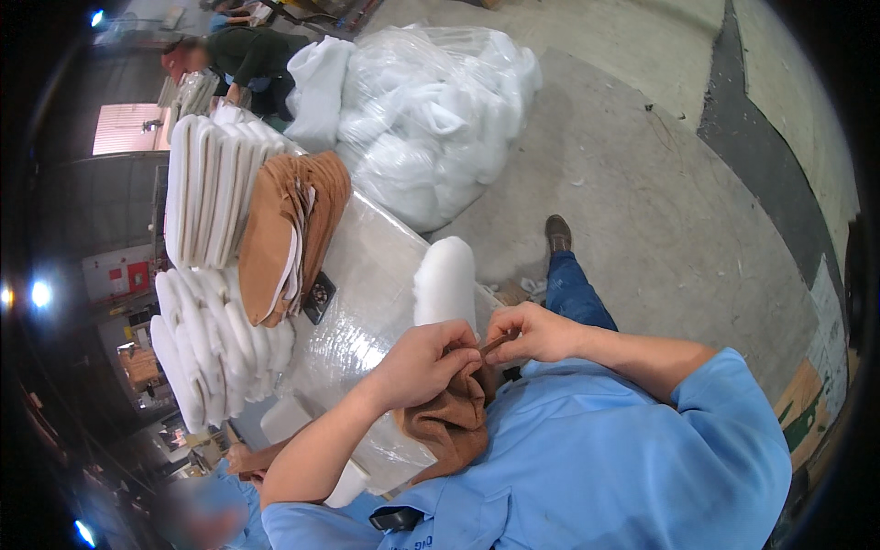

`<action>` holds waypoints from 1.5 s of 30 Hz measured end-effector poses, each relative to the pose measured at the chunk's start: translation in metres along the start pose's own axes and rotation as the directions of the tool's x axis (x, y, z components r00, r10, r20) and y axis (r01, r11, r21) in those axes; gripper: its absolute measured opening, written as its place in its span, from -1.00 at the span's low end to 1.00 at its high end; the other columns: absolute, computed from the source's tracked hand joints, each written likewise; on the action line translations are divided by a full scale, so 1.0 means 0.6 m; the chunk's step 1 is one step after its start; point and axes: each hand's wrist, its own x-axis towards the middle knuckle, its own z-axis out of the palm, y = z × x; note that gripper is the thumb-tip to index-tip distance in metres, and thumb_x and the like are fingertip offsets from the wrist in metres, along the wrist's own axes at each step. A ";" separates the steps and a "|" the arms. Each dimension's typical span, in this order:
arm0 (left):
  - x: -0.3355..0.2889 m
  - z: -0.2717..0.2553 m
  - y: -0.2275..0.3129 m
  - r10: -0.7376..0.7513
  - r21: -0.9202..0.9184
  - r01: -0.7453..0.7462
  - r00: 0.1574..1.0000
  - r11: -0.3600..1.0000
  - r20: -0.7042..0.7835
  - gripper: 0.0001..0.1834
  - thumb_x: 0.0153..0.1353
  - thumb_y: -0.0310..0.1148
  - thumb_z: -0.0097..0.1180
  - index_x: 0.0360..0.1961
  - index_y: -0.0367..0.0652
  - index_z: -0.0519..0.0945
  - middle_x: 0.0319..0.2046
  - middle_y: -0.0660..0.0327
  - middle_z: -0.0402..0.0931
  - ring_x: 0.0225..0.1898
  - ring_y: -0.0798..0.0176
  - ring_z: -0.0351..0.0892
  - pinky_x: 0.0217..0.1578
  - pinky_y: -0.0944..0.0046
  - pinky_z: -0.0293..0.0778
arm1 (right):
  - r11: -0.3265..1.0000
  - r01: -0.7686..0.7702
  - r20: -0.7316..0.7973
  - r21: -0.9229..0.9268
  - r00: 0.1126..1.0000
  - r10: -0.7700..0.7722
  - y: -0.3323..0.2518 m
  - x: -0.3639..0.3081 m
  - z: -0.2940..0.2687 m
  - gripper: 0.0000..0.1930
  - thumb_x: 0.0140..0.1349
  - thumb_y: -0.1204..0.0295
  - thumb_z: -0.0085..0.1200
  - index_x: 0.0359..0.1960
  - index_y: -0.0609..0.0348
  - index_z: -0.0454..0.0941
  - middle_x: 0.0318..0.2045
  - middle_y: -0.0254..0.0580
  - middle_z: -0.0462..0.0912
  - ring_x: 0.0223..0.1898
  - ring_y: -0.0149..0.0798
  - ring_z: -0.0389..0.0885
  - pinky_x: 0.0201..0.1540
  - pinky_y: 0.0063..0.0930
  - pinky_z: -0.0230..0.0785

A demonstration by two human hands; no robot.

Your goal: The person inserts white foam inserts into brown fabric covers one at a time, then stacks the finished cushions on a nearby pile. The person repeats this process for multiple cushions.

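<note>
A brown fabric cover hangs bunched in front of my body. My left hand is closed on its upper edge. My right hand pinches the same edge a little to the right, with a strip of the brown cloth stretched between the two. Just beyond my hands, a white padded cushion insert with a rounded end points away from me over the table's edge. My fingers and the cloth hide its near end, so I cannot tell how far it sits inside the cover.
A plastic-wrapped table holds a stack of brown covers, white pads, more white pads and a small black object. Beyond stands a big plastic-wrapped bundle of white filling. Co-workers stand at far left and near left.
</note>
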 end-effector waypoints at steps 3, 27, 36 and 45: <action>0.003 -0.006 -0.008 -0.078 -0.089 0.076 0.997 0.993 -0.024 -0.87 0.49 -0.40 0.13 -0.15 -0.27 0.59 -0.35 0.30 0.61 -0.28 0.45 0.56 -0.24 0.36 0.49 | 0.931 -0.001 0.032 0.365 0.999 -0.012 0.017 0.000 0.014 -0.80 0.46 0.34 0.24 -0.01 0.13 0.60 -0.15 -0.38 0.67 -0.08 -0.50 0.59 0.01 -0.46 0.41; -0.012 -0.021 0.029 -0.256 0.187 0.260 0.966 0.947 -0.047 -0.51 0.38 -0.18 0.28 0.11 -0.33 0.45 -0.21 -0.19 0.70 -0.11 -0.17 0.72 -0.08 0.02 0.56 | 0.992 0.084 -0.326 0.089 0.944 -0.050 -0.017 -0.007 0.059 -0.84 0.49 0.37 0.18 -0.15 0.22 0.67 -0.35 -0.40 0.69 -0.29 -0.54 0.56 -0.19 -0.53 0.46; 0.003 -0.032 0.002 -0.137 0.202 0.133 0.991 0.970 0.006 -0.71 0.36 -0.18 0.27 -0.21 -0.23 0.72 -0.34 -0.09 0.71 -0.21 -0.18 0.72 -0.14 -0.01 0.57 | 0.991 0.091 -0.383 -0.096 0.916 -0.121 -0.030 -0.010 0.064 -0.85 0.45 0.41 0.22 -0.13 0.25 0.70 -0.31 -0.28 0.74 -0.28 -0.53 0.61 -0.22 -0.50 0.49; 0.001 -0.036 -0.001 0.233 0.312 -0.175 0.959 0.934 -0.160 -0.79 0.39 -0.27 0.25 -0.21 -0.22 0.70 -0.41 0.04 0.68 -0.32 0.00 0.69 -0.24 0.09 0.53 | 0.975 -0.020 -0.043 0.219 0.999 0.030 -0.026 0.015 0.024 -0.79 0.50 0.33 0.20 -0.04 0.22 0.70 -0.25 -0.42 0.72 -0.20 -0.57 0.54 -0.15 -0.52 0.46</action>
